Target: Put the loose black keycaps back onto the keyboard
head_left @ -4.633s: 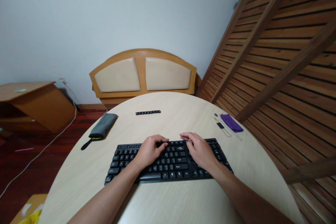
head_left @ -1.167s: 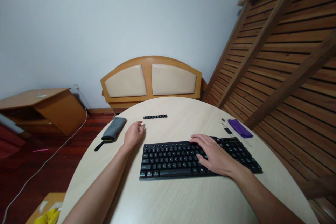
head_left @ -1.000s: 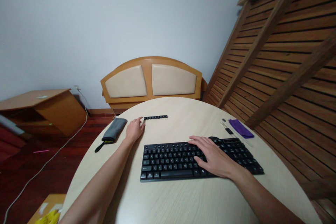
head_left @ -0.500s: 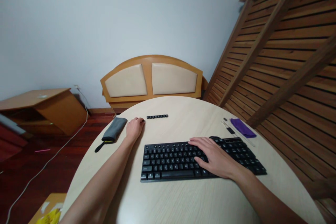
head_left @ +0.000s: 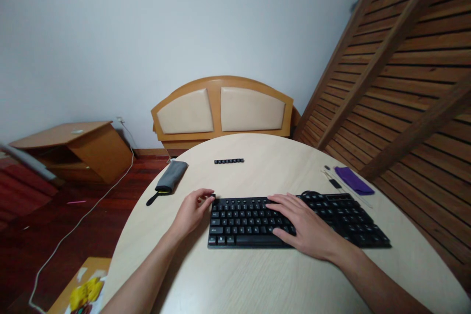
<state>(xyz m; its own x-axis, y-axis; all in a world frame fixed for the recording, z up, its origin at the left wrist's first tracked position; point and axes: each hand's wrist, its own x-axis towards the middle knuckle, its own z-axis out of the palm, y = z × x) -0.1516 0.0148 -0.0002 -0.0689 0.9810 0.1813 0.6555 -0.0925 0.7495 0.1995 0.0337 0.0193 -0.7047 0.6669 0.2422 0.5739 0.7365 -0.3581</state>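
Observation:
At the upper left corner of the black keyboard [head_left: 253,239], my left hand [head_left: 193,210] pinches a small black keycap [head_left: 213,196] between thumb and fingertips; the fingers partly hide it. My right hand [head_left: 303,223] lies spread over the keyboard's right-middle keys, palm down, covering some of them. Farther back on the table, a short row of black keycaps [head_left: 229,161] stands in a line, apart from both hands.
The round, pale wooden table [head_left: 228,279] carries a grey pouch [head_left: 171,176] at left. At right are a purple cloth [head_left: 353,180] and a small black piece [head_left: 334,184] with a thin cord. A headboard [head_left: 217,108] stands behind the table.
My left hand has come back toward me from beside the keycap row to the keyboard's upper left corner. My right hand stays on the keyboard. The view has shifted slightly left.

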